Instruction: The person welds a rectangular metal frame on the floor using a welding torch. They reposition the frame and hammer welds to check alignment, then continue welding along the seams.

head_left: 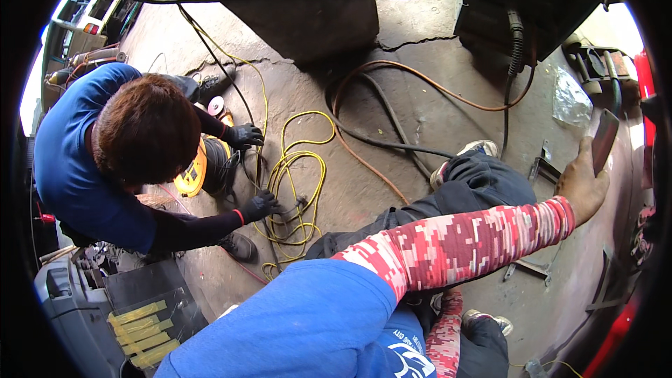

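- Currently gripping a dark oblong object [605, 138] with the left hand [585, 185], fingers closed around its lower end; exact kind hard to tell.
- Held up at far right, at the end of an outstretched left arm in a red-and-white pixel-pattern sleeve [476, 245], tilted slightly right at the top.
- Cannot tell the right hand's state: hidden past the left arm, with only part of a matching right sleeve [443, 343] visible at bottom.
- Near the left hand: clear plastic bag [570, 101] above and left, metal bracket [544, 162] just left, second bracket [530, 270] lower down on the concrete floor [360, 203].
- At upper right: black machine [532, 7] with a small red-lit display and a ribbed cable connector [516, 40].
- Across mid-floor: orange-brown hose [448, 87] in a wide curve, plus thick dark cable.
- At left: co-worker [91, 161] in blue T-shirt, bending down, with black-gloved hands [243, 136] at the cables; exact contact unclear.
- Beside those gloves: loosely coiled yellow cable [324, 170].
- At lower left: grey casing [64, 287] near a dark panel with yellow tape strips [143, 332].
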The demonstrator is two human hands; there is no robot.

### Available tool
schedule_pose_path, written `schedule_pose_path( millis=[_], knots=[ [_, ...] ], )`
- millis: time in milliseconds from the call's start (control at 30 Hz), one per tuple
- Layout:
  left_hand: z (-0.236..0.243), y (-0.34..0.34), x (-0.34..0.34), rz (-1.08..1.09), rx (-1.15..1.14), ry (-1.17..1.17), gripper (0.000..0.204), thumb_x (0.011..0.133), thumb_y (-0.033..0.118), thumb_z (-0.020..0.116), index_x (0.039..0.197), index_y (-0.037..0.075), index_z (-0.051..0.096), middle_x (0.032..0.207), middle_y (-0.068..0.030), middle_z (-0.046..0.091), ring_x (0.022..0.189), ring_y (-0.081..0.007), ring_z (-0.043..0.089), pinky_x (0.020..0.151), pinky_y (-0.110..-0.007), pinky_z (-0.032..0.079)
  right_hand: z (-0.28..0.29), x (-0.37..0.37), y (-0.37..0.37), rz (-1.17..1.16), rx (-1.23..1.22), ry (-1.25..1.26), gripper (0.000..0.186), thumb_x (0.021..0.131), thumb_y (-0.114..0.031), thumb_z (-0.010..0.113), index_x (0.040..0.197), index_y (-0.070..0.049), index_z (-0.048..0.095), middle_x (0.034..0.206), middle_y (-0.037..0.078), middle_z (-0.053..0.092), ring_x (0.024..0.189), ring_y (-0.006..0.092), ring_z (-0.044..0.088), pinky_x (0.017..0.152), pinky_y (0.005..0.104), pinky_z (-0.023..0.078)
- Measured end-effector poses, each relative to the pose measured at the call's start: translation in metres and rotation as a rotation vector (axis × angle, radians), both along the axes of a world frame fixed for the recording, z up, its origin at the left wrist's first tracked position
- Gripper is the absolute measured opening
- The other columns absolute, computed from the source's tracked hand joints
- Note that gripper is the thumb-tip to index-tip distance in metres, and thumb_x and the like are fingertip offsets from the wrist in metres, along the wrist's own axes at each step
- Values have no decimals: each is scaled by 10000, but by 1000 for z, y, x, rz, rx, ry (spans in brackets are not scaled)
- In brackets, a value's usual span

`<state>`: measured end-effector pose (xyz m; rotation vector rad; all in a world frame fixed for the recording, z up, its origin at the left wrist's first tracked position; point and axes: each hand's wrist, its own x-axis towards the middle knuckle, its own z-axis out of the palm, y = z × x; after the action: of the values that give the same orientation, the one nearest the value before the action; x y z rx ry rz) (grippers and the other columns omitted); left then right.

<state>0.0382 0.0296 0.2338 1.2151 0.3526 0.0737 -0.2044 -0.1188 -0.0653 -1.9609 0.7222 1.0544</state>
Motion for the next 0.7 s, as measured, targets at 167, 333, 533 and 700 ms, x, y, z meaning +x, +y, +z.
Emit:
schedule_pose_path(
  millis=[167,333,533,700],
  knots=[
    [1,-3,-5,5,40,-1,559,836,104,583,1335,32,342,1050,-318,631,997,-468,620,899,-498,481,1,2,4,30,-13,10,391,897,-241,600,1231,-41,634,973,106,690,885,191,670,640,329,524],
    [0,-3,-5,-44,21,-1,635,835,123,565,1403,-3,311,1107,-322,617,1049,-465,600,950,-474,463,0,6,7,35,-14,3,387,895,-243,607,1226,-45,636,969,105,689,880,191,670,638,327,522],
    [2,1,-4,-14,-7,-32,580,835,116,561,1364,15,346,1110,-306,617,1059,-447,603,932,-470,468,-3,8,15,41,4,-6,384,892,-245,616,1221,-49,638,965,103,688,873,190,669,635,324,520],
    [4,4,-5,-37,-24,-44,565,831,114,548,1354,10,361,1139,-299,608,1089,-433,597,950,-448,461,-5,7,21,42,18,-4,380,890,-246,623,1217,-52,640,962,102,688,867,189,669,632,322,519]
  ],
)
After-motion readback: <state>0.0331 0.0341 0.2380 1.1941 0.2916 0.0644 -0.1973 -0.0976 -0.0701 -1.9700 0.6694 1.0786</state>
